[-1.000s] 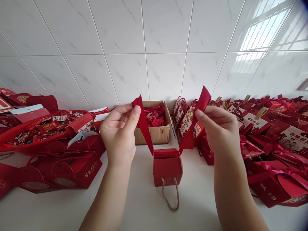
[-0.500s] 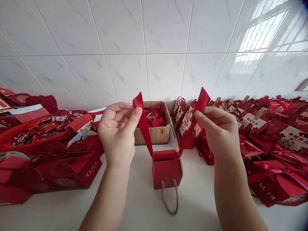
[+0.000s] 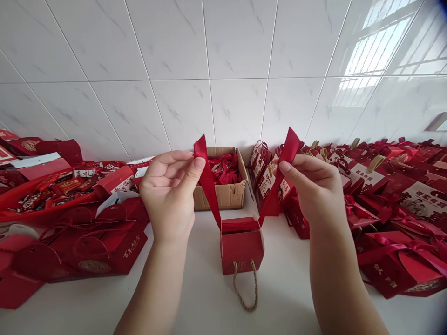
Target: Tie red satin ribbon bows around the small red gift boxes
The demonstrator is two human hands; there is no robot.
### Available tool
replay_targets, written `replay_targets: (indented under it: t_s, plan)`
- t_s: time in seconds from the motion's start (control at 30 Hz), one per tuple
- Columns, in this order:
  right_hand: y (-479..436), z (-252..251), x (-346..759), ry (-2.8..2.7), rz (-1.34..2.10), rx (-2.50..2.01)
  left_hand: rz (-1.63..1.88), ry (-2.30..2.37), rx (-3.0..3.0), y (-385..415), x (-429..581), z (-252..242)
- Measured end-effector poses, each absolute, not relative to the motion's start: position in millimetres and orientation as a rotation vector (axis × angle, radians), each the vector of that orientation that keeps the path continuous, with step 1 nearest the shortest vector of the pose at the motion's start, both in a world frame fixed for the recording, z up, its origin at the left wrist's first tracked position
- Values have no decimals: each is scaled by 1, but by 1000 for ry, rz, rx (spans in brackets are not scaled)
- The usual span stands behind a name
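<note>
A small red gift box (image 3: 242,251) stands on the white table between my forearms, a beige rope handle (image 3: 254,298) hanging down its near side. Dark red ribbon (image 3: 210,193) rises from slots at both sides of its top. My left hand (image 3: 171,186) pinches one ribbon end between thumb and fingers, up and to the left of the box. With the thumb and fingers of my right hand (image 3: 314,186) I grip the other end, up and to the right. Both ribbon lengths are spread in a V above the box.
Behind the box, a cardboard carton (image 3: 226,196) holds red ribbons. At left are red gift boxes (image 3: 104,249) and a red tray (image 3: 14,215) of wrapped sweets. Many finished-looking boxes (image 3: 401,265) with bows crowd the right. A tiled wall (image 3: 181,107) closes the back.
My right hand and its ribbon end have shifted very slightly left. The view has turned a little; both hands keep their hold, and the box stays in place.
</note>
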State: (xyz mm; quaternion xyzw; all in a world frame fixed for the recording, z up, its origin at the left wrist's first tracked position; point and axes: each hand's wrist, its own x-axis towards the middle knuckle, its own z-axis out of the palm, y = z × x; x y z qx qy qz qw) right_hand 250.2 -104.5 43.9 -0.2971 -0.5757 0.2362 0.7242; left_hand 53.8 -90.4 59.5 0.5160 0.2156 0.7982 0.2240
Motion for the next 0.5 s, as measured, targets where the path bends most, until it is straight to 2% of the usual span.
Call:
replay_targets:
  t_s: [0.5]
  plan:
    - [-105,43,251,-1282,544,-677,2201,614,1462,-91,53,60]
